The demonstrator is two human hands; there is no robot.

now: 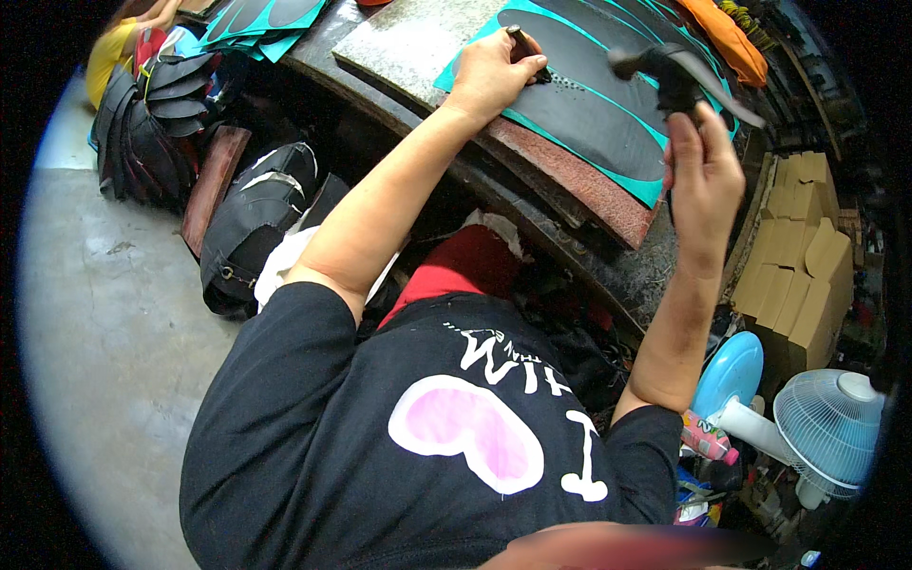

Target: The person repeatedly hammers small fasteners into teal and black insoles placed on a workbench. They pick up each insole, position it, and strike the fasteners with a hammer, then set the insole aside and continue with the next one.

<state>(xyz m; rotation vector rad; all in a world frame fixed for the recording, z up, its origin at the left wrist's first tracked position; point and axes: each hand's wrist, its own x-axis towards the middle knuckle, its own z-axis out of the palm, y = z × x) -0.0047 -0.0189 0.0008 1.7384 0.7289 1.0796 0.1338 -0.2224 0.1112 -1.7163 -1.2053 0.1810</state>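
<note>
My left hand (496,78) is closed around a short dark punch-like tool (519,40), resting on a black and teal sheet (594,133). Rounded sole-like outlines mark this sheet, and a patch of small dots or holes (567,84) shows beside the tool's lower end. Above the sheet's right side, my right hand (705,176) grips a hammer (673,78) by its handle. The hammer's dark head is raised and slightly blurred, with a long curved claw pointing right. Beneath the sheet lies a reddish, rough-surfaced board (589,185) on the dark workbench (560,228).
More teal and black sheets (261,24) lie at the bench's far left. A bundle of black curved pieces (157,123), a reddish plank (215,185) and a black bag (261,218) stand left. Orange cloth (727,38), cardboard boxes (793,275) and a fan (828,432) are right.
</note>
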